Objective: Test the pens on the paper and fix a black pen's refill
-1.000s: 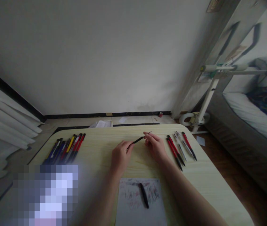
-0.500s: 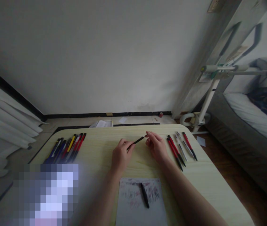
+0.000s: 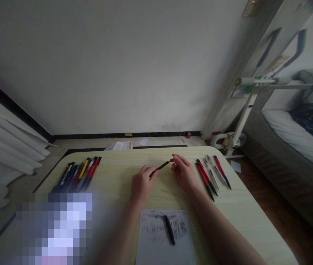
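Observation:
Over the middle of the table (image 3: 118,173), my left hand (image 3: 142,182) is closed around the lower end of a slim black pen (image 3: 163,165). My right hand (image 3: 183,170) pinches the pen's upper tip between thumb and fingertips, so the pen slants up to the right between both hands. What exactly sits in the right fingertips is too small to make out. Nearer me lies a scribbled sheet of paper (image 3: 162,254), with a thick black pen (image 3: 169,230) resting on it.
Several red and clear pens (image 3: 206,179) lie side by side on the right of the table. A row of mixed coloured pens (image 3: 83,170) lies on the left, partly covered by a pixelated patch. Beyond the right edge stand a white exercise frame (image 3: 246,117) and a sofa (image 3: 272,147).
Both hands stay nearly in place, still holding the pen. The left fingers have shifted slightly on it; otherwise the scene looks the same.

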`<state>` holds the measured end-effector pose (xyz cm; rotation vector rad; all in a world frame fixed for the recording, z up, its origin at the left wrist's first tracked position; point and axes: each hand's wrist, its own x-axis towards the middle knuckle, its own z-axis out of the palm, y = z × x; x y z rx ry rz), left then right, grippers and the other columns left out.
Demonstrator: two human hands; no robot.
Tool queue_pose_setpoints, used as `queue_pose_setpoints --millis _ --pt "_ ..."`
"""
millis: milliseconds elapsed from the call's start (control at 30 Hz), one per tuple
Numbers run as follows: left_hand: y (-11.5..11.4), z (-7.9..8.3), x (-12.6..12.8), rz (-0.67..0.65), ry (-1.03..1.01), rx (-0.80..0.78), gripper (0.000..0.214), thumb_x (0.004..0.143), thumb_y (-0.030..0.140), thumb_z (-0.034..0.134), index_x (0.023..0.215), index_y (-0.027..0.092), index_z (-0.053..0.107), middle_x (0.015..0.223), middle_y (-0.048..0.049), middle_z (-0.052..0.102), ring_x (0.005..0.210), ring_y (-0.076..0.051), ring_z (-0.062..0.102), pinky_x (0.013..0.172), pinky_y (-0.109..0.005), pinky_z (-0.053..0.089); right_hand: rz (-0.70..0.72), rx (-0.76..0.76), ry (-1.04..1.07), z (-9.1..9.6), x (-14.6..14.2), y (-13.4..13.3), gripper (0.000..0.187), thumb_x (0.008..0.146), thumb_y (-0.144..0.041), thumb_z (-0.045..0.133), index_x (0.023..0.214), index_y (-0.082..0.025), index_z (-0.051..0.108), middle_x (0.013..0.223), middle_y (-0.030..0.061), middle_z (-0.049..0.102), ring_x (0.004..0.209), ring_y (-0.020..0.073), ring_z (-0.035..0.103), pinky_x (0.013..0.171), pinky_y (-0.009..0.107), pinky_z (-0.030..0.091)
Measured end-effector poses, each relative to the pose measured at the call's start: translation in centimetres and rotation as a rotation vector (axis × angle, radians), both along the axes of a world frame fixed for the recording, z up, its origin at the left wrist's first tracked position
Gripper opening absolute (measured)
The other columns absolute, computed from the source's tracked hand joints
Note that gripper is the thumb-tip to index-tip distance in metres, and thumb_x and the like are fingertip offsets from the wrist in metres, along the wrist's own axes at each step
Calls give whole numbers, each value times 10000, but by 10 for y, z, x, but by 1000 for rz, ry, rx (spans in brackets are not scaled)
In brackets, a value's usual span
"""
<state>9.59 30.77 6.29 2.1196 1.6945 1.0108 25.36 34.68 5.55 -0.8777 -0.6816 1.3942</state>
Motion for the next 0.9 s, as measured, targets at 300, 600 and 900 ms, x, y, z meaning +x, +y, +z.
queue_pose_setpoints --millis 300,600,900 --pt "2 -3 -1 -64 -105 -2 199 823 275 471 968 211 590 906 -38 601 837 -145 559 741 -257 448 10 4 15 1 -1 0 218 687 -346 626 837 -189 648 715 7 600 494 61 460 454 216 352" --pt "2 -3 -2 -62 -101 -1 196 822 243 467 966 215 598 879 -39 597 815 -146 559 711 -253 449 -8 -1 -73 3 -1 -1 238 648 -383 645 783 -187 651 748 21 613 484 68 435 455 234 344" --pt "3 -3 -4 -14 0 69 186 816 254 485 944 210 614 879 -38 640 833 -163 552 774 -298 423 27 8 -117 0 -2 -1 225 660 -364 643 783 -176 649 777 36 618 492 65 442 445 219 316"
